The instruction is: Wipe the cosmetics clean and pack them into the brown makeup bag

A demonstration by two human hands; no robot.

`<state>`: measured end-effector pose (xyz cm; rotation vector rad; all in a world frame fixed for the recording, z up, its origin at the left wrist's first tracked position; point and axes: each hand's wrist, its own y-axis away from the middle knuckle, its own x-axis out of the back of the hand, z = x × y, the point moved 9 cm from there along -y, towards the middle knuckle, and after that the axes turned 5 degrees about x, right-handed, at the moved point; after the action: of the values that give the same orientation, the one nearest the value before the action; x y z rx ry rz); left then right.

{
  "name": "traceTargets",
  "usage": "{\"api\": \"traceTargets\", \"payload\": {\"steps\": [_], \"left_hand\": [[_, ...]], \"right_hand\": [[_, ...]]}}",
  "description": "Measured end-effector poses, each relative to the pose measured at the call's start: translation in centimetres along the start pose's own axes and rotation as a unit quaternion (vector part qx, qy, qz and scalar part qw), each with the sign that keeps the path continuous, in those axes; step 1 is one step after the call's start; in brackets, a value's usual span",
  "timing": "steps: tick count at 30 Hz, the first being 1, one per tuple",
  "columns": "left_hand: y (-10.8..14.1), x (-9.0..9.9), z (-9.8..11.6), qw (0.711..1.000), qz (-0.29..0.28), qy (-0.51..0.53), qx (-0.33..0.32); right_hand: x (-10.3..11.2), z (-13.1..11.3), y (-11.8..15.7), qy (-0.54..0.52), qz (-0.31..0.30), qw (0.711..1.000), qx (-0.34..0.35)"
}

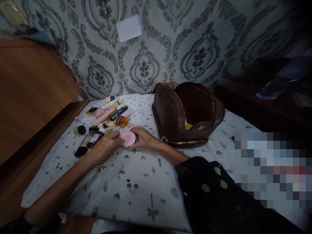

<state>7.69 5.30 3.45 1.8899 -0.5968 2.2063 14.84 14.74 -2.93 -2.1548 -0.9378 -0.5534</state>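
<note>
A round container with a pink top [128, 138], its side partly dark, is held between my two hands just above the patterned cloth. My right hand [143, 137] curls around its right side. The bent fingers of my left hand [112, 143] grip its left edge, and the fingertips are partly hidden. Beside my left hand lie a brown bottle with a label [95, 139] and a bottle with a black cap [84, 145]. Just beyond the container is an amber jar with a red label [122, 122]. Whether the pink is a lid or contents, I cannot tell.
An unzipped brown leather bag [168, 113] stands right of my hands, something yellow [188, 126] inside. Several cosmetics, including a dark green tube [119, 112] and a pink sponge [100, 112], lie at the back left. Wooden furniture [34, 97] borders the left; a patterned wall stands behind.
</note>
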Motion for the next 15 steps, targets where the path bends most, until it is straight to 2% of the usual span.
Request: {"api": "traceTargets", "payload": {"steps": [7,15], "left_hand": [[-1.3,-0.2,-2.1,0.999,0.031,0.027,0.019],[-3.4,-0.7,-2.1,0.998,0.02,0.048,0.033]], "right_hand": [[0.0,0.0,0.0,-0.002,-0.006,1.0,-0.002],[0.0,-0.1,-0.1,0.005,-0.011,1.0,-0.007]]}}
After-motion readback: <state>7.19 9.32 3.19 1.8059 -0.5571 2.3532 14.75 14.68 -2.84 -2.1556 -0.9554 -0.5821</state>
